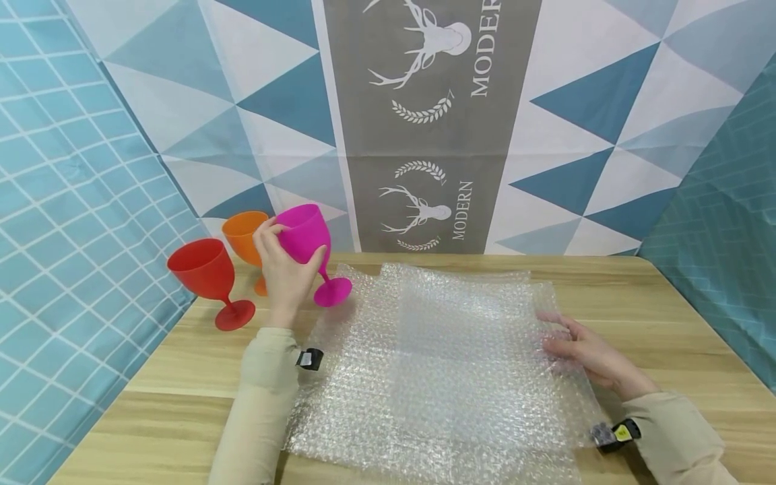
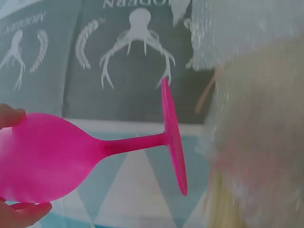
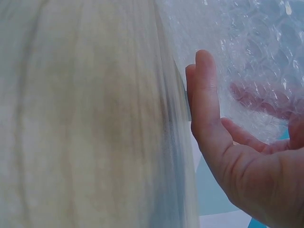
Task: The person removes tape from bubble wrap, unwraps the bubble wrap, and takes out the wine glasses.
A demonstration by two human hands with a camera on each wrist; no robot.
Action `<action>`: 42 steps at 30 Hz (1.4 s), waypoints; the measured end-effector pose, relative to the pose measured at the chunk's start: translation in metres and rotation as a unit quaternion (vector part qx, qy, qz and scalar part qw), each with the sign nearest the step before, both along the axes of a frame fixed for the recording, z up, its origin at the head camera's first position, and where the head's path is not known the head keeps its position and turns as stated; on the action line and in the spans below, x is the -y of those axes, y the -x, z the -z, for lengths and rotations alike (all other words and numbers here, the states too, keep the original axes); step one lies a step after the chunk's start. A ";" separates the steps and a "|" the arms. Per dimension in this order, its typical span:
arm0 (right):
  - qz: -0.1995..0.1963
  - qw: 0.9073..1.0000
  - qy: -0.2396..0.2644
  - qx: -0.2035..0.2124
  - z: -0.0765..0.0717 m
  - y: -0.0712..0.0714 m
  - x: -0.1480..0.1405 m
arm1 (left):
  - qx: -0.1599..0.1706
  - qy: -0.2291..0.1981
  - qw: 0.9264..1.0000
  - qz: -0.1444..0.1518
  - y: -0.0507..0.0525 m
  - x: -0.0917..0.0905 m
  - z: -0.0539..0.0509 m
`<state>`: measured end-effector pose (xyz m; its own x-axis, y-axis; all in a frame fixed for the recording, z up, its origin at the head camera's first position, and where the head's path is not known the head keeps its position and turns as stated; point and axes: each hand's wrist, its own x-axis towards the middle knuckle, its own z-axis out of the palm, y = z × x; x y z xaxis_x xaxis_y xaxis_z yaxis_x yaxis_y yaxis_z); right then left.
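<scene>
My left hand (image 1: 285,269) grips the bowl of a magenta plastic goblet (image 1: 305,234), fingers and thumb on opposite sides. The goblet leans, its foot near the left corner of the bubble wrap (image 1: 473,364). In the left wrist view the bowl, stem and foot of the goblet (image 2: 47,156) show, with fingertips at the bowl. At the wrap's right edge is my right hand (image 1: 594,353), some fingers beneath the clear sheet. The right wrist view shows the right hand (image 3: 256,175) with extended fingers, one seen through the bubble wrap (image 3: 256,38).
A red goblet (image 1: 206,269) stands upright on the left of the wooden table (image 1: 176,397). Behind my left hand is an orange goblet (image 1: 245,236), partly hidden. Patterned cloth (image 1: 418,135) hangs along the back, and blue cloth (image 1: 60,202) borders the left side.
</scene>
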<state>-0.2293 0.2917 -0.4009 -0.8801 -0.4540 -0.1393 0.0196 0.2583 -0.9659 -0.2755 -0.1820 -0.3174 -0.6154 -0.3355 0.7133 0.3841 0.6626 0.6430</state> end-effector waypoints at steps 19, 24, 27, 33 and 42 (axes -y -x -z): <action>0.002 1.000 0.000 0.009 0.001 0.004 -0.001 | 0.043 0.071 0.991 -0.103 0.000 0.043 0.018; -0.011 0.999 0.032 0.015 0.001 0.007 -0.002 | 0.064 0.082 0.987 -0.121 -0.001 0.050 0.021; -0.006 1.000 0.026 0.013 -0.001 0.008 -0.001 | 0.075 0.088 0.986 -0.124 -0.001 0.053 0.023; 0.014 1.000 -0.009 0.007 -0.002 0.009 0.001 | 0.069 0.093 0.985 -0.127 0.000 0.059 0.029; 0.020 1.000 -0.014 -0.005 0.001 0.008 0.002 | 0.089 0.113 0.981 -0.134 0.000 0.063 0.033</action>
